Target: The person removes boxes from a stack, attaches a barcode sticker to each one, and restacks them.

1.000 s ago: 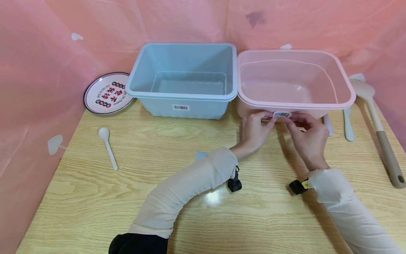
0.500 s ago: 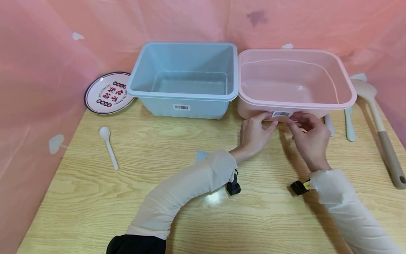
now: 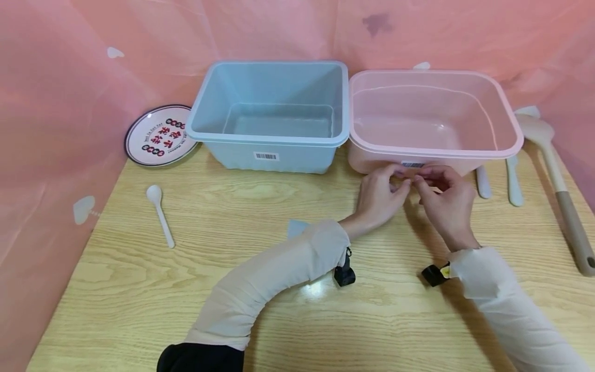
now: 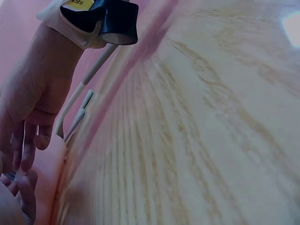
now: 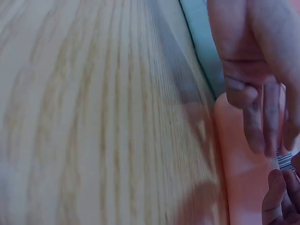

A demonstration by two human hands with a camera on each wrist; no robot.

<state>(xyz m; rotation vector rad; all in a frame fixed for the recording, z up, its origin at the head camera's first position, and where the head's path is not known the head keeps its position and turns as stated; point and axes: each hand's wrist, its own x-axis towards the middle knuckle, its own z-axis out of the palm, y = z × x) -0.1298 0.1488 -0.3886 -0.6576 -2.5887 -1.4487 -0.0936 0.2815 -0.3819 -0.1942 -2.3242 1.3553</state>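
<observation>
A white barcode label (image 3: pixel 412 165) sits on the front wall of the pink bin (image 3: pixel 434 153), just under the rim. My left hand (image 3: pixel 378 196) and right hand (image 3: pixel 443 204) meet at its lower edge, thumbs and forefingers pinching there with the tips almost touching. The fingers hide most of the label in the head view; a striped strip of the barcode label (image 5: pixel 284 160) shows between the two hands in the right wrist view. The left wrist view has the right hand (image 4: pixel 33 89) above, its fingers reaching toward the left fingertips.
A light blue bin (image 3: pixel 267 140) with its own barcode stands left of the pink one. A plate (image 3: pixel 158 147) and a white spoon (image 3: pixel 160 216) lie farther left. At right are a long-handled ladle (image 3: pixel 553 160) and two smaller handles. A light blue piece (image 3: pixel 296 228) lies by the left sleeve.
My hands have drawn closer together along the label, left hand moving right and right hand moving slightly left. The label's lower part, visible earlier, is now covered by the fingers.
</observation>
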